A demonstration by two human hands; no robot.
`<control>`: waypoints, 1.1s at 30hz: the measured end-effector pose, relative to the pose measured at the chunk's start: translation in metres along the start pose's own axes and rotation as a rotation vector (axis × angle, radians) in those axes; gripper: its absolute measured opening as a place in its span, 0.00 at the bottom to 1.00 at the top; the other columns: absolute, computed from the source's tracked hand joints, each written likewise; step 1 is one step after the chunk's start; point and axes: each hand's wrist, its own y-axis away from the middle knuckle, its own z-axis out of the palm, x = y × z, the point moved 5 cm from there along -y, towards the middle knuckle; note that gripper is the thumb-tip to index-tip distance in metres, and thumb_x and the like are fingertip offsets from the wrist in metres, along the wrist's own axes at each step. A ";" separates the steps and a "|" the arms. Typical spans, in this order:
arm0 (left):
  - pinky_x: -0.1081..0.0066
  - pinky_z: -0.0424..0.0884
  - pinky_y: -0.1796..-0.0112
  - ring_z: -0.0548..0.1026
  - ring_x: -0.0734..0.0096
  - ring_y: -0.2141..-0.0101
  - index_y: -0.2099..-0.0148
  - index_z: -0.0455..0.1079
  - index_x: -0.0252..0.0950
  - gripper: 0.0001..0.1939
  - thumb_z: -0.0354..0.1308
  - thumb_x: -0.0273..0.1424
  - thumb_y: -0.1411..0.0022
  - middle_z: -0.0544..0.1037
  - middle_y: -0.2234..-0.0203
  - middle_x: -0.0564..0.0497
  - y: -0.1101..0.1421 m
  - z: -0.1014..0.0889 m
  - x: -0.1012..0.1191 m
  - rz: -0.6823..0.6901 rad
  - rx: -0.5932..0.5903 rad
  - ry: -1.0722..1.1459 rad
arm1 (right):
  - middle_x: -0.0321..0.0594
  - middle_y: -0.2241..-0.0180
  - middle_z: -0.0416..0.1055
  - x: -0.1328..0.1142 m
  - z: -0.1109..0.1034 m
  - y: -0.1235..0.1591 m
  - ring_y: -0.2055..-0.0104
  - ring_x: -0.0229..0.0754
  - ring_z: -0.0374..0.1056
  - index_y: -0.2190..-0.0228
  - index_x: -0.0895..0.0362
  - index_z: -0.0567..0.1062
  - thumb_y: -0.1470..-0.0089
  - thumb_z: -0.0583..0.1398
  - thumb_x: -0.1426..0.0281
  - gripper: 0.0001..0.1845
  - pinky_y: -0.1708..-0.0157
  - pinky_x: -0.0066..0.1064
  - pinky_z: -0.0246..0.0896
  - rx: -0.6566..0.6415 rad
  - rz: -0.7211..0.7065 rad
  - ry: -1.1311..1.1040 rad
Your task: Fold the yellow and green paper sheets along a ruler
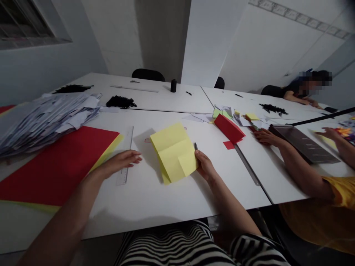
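Observation:
My right hand grips the right edge of a creased, folded sheet of yellow paper, held tilted above the white table. A dark pen-like tip sticks up past the fingers of that hand; the rest of it is hidden. To the left of the paper, my left hand hovers with its fingers stretched out and nothing in them. Beneath it lies a clear ruler. A red paper clip rests on the table just left of the yellow paper.
Large red sheets over yellow ones lie at left, beside a tall heap of papers. Folded red paper and scraps are at right. A co-worker's hand is near them. Black cord bundles and a black spool stand further back.

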 end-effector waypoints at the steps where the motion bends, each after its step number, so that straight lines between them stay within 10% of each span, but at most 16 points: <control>1: 0.62 0.69 0.50 0.69 0.57 0.46 0.45 0.64 0.42 0.28 0.56 0.51 0.42 0.70 0.45 0.42 0.000 0.013 0.002 0.011 -0.056 0.068 | 0.42 0.61 0.75 0.006 0.005 -0.002 0.60 0.47 0.70 0.64 0.53 0.71 0.52 0.61 0.47 0.24 0.61 0.35 0.66 0.002 0.015 -0.040; 7: 0.63 0.71 0.53 0.72 0.59 0.49 0.34 0.50 0.48 0.35 0.53 0.51 0.40 0.70 0.45 0.43 -0.009 0.065 0.030 0.085 -0.156 0.321 | 0.40 0.55 0.74 0.021 0.029 -0.009 0.53 0.50 0.69 0.62 0.51 0.72 0.51 0.60 0.49 0.21 0.56 0.38 0.68 -0.001 0.077 -0.093; 13: 0.66 0.71 0.54 0.72 0.59 0.50 0.36 0.55 0.46 0.37 0.62 0.43 0.45 0.75 0.50 0.46 -0.022 0.054 0.041 0.137 -0.050 0.415 | 0.40 0.63 0.74 0.018 0.038 -0.004 0.61 0.46 0.72 0.59 0.52 0.70 0.57 0.66 0.54 0.25 0.60 0.36 0.68 -0.042 0.116 0.055; 17: 0.66 0.70 0.54 0.72 0.58 0.49 0.37 0.58 0.42 0.34 0.58 0.45 0.42 0.70 0.45 0.45 -0.019 0.031 0.047 0.105 -0.011 0.275 | 0.41 0.61 0.74 0.017 0.050 0.001 0.61 0.44 0.72 0.53 0.54 0.68 0.54 0.64 0.52 0.29 0.57 0.40 0.68 -0.210 0.105 0.221; 24: 0.65 0.65 0.49 0.67 0.55 0.45 0.39 0.64 0.45 0.27 0.50 0.47 0.38 0.69 0.43 0.50 0.004 -0.004 0.092 0.154 0.063 -0.427 | 0.46 0.46 0.67 -0.009 0.028 -0.009 0.50 0.46 0.68 0.43 0.50 0.62 0.47 0.60 0.50 0.34 0.52 0.42 0.68 -0.055 -0.064 0.192; 33: 0.69 0.59 0.48 0.69 0.61 0.46 0.40 0.65 0.53 0.22 0.47 0.39 0.35 0.71 0.45 0.57 0.027 0.020 0.142 0.319 -0.052 -0.737 | 0.45 0.46 0.68 -0.054 0.031 -0.002 0.42 0.48 0.62 0.46 0.49 0.68 0.44 0.56 0.46 0.30 0.44 0.46 0.61 -0.299 -0.173 0.189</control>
